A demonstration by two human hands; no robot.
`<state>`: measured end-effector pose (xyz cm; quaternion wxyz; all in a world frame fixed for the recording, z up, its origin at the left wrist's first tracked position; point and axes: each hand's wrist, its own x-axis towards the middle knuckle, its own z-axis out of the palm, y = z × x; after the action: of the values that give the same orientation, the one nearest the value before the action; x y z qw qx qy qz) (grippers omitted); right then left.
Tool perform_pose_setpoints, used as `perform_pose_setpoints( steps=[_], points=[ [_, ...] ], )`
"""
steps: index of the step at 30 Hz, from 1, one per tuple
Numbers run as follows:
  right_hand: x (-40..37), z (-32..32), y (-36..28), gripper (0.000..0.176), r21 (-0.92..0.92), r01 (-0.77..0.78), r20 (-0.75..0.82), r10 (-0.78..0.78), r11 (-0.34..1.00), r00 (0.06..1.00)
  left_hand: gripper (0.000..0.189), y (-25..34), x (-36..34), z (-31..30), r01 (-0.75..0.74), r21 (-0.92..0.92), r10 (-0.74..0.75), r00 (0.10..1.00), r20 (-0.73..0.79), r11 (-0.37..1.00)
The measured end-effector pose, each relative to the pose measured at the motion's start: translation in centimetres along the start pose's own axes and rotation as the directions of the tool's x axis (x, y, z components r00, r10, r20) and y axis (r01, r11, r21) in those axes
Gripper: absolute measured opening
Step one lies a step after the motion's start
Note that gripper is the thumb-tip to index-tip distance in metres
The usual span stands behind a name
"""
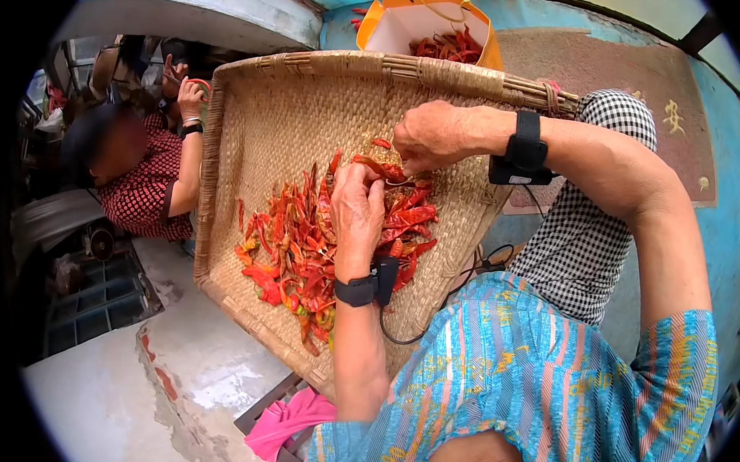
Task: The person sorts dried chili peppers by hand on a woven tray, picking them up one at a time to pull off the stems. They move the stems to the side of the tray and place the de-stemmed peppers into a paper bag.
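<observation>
A woven basket tray (268, 108) lies across my lap, with a heap of dried red chili peppers (290, 248) spread over its middle. Over the heap, my left hand (357, 214) is closed, its fingertips pinching one red chili pepper (373, 164). My right hand (433, 138) is also closed, fingers pressed together at the right end of that same pepper, where a thin pale stem shows. Its fingertips are partly hidden behind the hand. A small loose piece of red chili (381, 143) lies on the weave just above. Pale seeds are scattered around it.
A white and orange paper bag (389, 31) holding more red chilies stands beyond the tray's far rim. At left sits another person (151, 169) in a patterned top, hands raised. A pink cloth (289, 423) lies at lower left. Black cables (406, 342) run from my wrist straps.
</observation>
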<state>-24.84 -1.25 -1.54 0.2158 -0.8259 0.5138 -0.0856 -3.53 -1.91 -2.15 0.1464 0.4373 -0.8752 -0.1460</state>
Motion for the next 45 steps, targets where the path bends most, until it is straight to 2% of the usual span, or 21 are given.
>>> perform_pose_setpoints(
  steps=[3, 5, 7, 9, 11, 15, 17, 19, 21, 23, 24, 27, 29, 31, 32, 33, 34, 37, 42, 43, 45],
  points=[
    [0.5, 1.5, -0.3, 0.022, 0.145, 0.078, 0.044, -0.085, 0.986, 0.995, 0.012, 0.9, -0.6, -0.9, 0.1, -0.166, -0.108, 0.993, -0.04, 0.981],
    [0.9, 2.4, -0.6, 0.021, 0.349, 0.195, -0.091, -0.175, 0.917, 0.98, 0.013, 1.1, -0.9, -1.1, 0.121, -0.206, -0.137, 0.989, -0.062, 0.971],
    [1.0, 1.9, -1.1, 0.02, 0.294, 0.208, -0.134, -0.175, 0.933, 0.975, 0.01, 1.0, -1.1, -1.2, 0.059, -0.205, -0.098, 0.978, -0.184, 0.977],
    [1.1, 0.6, -0.7, 0.018, 0.218, 0.178, -0.166, -0.144, 0.959, 0.976, 0.009, 0.8, -1.4, -1.6, 0.152, -0.224, -0.185, 0.973, -0.137, 0.963],
    [1.1, -0.2, 0.4, 0.015, 0.392, 0.214, -0.251, -0.119, 0.895, 0.961, 0.01, 0.1, -1.8, -1.4, 0.147, -0.197, -0.175, 0.975, -0.134, 0.969],
    [1.2, -1.6, 1.9, 0.018, 0.411, 0.181, -0.185, -0.112, 0.893, 0.976, 0.014, -0.4, -1.9, -1.1, 0.183, -0.18, -0.196, 0.979, -0.056, 0.966],
    [0.9, -2.0, 1.8, 0.018, 0.388, 0.171, -0.071, -0.155, 0.906, 0.985, 0.019, 0.5, -1.2, -1.1, 0.1, -0.114, -0.106, 0.993, -0.05, 0.989],
    [0.7, -2.3, 1.7, 0.018, 0.379, 0.207, -0.083, -0.19, 0.902, 0.978, 0.025, 0.8, -0.4, -0.6, 0.094, -0.103, -0.096, 0.995, -0.012, 0.99],
    [0.8, -2.7, 1.9, 0.018, 0.528, 0.281, -0.213, -0.196, 0.801, 0.957, 0.029, 0.3, 0.1, 0.5, -0.096, 0.074, 0.098, 0.995, -0.033, 0.993],
    [0.9, -3.9, 3.0, 0.024, 0.645, 0.214, -0.207, -0.102, 0.733, 0.973, 0.026, -0.3, 0.4, 1.3, -0.126, 0.105, 0.133, 0.989, -0.057, 0.986],
    [0.8, -4.4, 3.5, 0.023, 0.708, 0.212, -0.293, 0.007, 0.673, 0.956, 0.023, -0.5, 0.5, 1.4, -0.115, 0.127, 0.119, 0.993, -0.021, 0.985],
    [1.0, -5.2, 4.9, 0.023, 0.832, 0.167, -0.43, 0.426, 0.529, 0.796, 0.016, -0.5, 0.6, 1.3, -0.089, 0.131, 0.088, 0.996, 0.014, 0.987],
    [1.1, -4.4, 5.5, 0.028, 0.83, 0.134, -0.428, 0.465, 0.541, 0.775, 0.013, -0.4, 0.4, 0.9, -0.073, 0.115, 0.072, 0.997, 0.014, 0.991],
    [1.4, -3.2, 5.1, 0.031, 0.483, 0.084, -0.537, 0.22, 0.871, 0.814, 0.012, -0.3, 0.2, 0.4, 0.07, -0.091, -0.07, 0.998, 0.001, 0.993],
    [1.8, -1.7, 4.7, 0.035, 0.313, 0.244, -0.56, -0.028, 0.918, 0.828, 0.011, 0.1, 0.0, 0.0, 0.093, -0.131, -0.095, 0.995, -0.009, 0.987],
    [1.4, -1.7, 3.0, 0.038, 0.394, 0.128, -0.318, 0.005, 0.91, 0.948, 0.011, 0.6, -0.1, -0.3, 0.094, -0.129, -0.096, 0.995, -0.01, 0.987],
    [1.2, -1.2, 1.8, 0.041, 0.304, 0.122, -0.249, -0.045, 0.945, 0.968, 0.011, 1.1, -0.2, -0.6, 0.093, -0.151, -0.095, 0.995, -0.009, 0.984],
    [1.4, 1.3, 1.1, 0.031, 0.123, 0.194, -0.233, -0.162, 0.973, 0.959, 0.012, 1.7, -0.8, -0.7, 0.052, -0.198, -0.057, 0.998, -0.017, 0.979],
    [2.4, 2.3, 1.2, 0.018, 0.146, 0.173, -0.127, -0.155, 0.974, 0.98, 0.014, 1.8, -1.6, -0.9, -0.06, -0.267, 0.031, 0.994, -0.109, 0.962],
    [2.0, 1.7, 1.0, 0.017, 0.107, 0.165, -0.136, -0.15, 0.981, 0.979, 0.014, 1.7, -1.8, -1.0, -0.055, -0.269, 0.026, 0.993, -0.113, 0.961],
    [1.3, 0.0, 0.9, 0.015, 0.128, 0.167, -0.209, -0.138, 0.978, 0.968, 0.009, 1.4, -2.1, -1.2, 0.041, -0.425, -0.141, 0.968, -0.209, 0.904]
  ],
)
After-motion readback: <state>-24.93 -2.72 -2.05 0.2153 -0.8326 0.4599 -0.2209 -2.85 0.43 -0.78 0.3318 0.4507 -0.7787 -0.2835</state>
